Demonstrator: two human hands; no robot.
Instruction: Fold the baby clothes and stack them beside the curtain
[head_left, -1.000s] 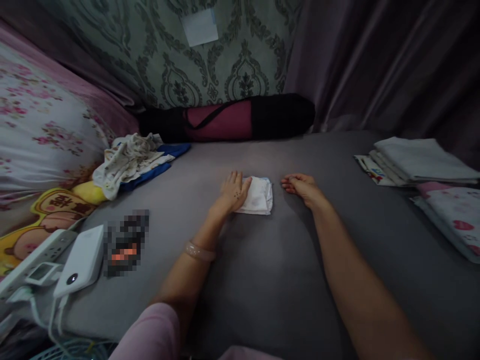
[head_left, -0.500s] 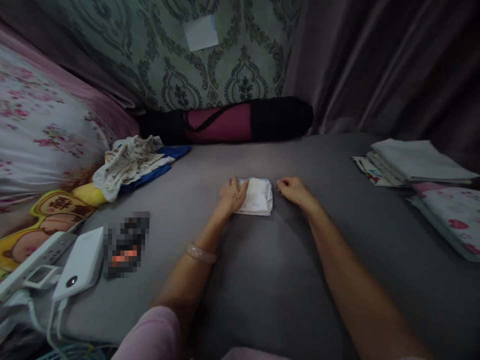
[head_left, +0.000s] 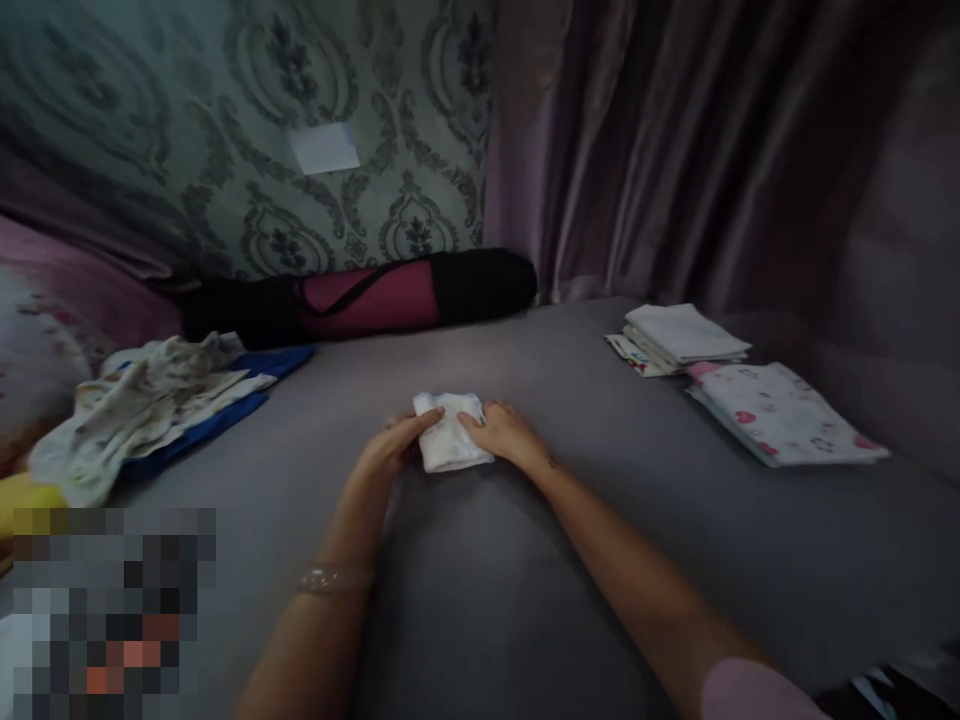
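A small folded white diaper point(head_left: 450, 440) with ruffled, bluish edges sits between my hands over the grey bed sheet. My left hand point(head_left: 401, 437) grips its left side, thumb on top and fingers mostly hidden. On the right side my right hand point(head_left: 502, 430) holds it the same way, with its thumb pressed on the upper face. Whether the diaper rests on the sheet or is slightly lifted, I cannot tell.
At left lies a heap of printed baby clothes point(head_left: 165, 390) with blue cloth beneath. Folded white cloths point(head_left: 686, 333) and a heart-print cloth point(head_left: 787, 415) are stacked at right. A long black and maroon bag point(head_left: 375, 297) lies along the wall. A pixelated patch covers the lower left.
My right hand, apart from the diaper before, has closed on its right side. My left hand has shifted from on top to its left edge. The view has turned right.
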